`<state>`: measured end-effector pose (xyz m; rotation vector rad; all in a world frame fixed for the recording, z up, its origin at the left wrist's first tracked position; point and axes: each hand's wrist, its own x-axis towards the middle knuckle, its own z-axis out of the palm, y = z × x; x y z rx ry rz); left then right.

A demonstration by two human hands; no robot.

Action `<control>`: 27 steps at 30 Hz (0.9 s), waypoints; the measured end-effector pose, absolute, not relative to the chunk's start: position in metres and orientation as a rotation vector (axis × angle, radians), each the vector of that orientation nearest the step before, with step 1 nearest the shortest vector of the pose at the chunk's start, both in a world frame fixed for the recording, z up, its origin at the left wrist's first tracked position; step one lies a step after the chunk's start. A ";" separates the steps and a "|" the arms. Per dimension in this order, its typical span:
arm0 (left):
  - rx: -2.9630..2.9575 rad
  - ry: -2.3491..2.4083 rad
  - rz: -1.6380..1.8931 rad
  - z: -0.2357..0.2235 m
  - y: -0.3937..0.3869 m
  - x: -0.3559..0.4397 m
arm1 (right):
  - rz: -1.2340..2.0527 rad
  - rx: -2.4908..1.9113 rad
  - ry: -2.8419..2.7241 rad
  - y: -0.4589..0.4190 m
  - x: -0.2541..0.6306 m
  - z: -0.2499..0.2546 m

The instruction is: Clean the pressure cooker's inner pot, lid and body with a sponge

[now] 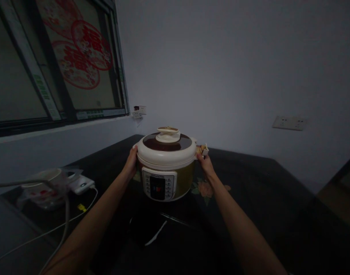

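Observation:
An electric pressure cooker (166, 156) with a cream lid rim, a dark brown top and a button panel faces me in the middle of the view. My left hand (131, 162) grips its left side just below the lid rim. On the other side, my right hand (205, 163) holds it under the broken-looking side handle (203, 149). Both sets of fingers are partly hidden behind the body. The lid is on, with a round cream knob (168, 134) on top. I cannot tell whether the base touches the table.
The cooker is over a dark table (243, 183) with a flower print (206, 189). At left lie a plastic-wrapped container (44, 187), a white device (82, 185), a cable (66, 214) and a yellow tag (81, 207). Wall sockets (289, 123) and a window (86, 57) border the table.

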<state>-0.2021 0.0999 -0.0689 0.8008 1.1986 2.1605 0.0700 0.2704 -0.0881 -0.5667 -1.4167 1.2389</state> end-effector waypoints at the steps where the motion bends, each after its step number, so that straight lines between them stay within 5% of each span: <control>1: 0.793 1.203 2.153 -0.069 0.101 -0.201 | 1.231 -0.568 -1.412 0.268 0.073 -0.088; 21: 0.801 1.333 2.068 -0.062 0.103 -0.188 | 1.143 -0.580 -1.406 0.246 0.085 -0.086; 27: 0.952 1.568 2.306 -0.053 0.065 -0.167 | 1.215 -0.576 -1.495 0.240 0.095 -0.077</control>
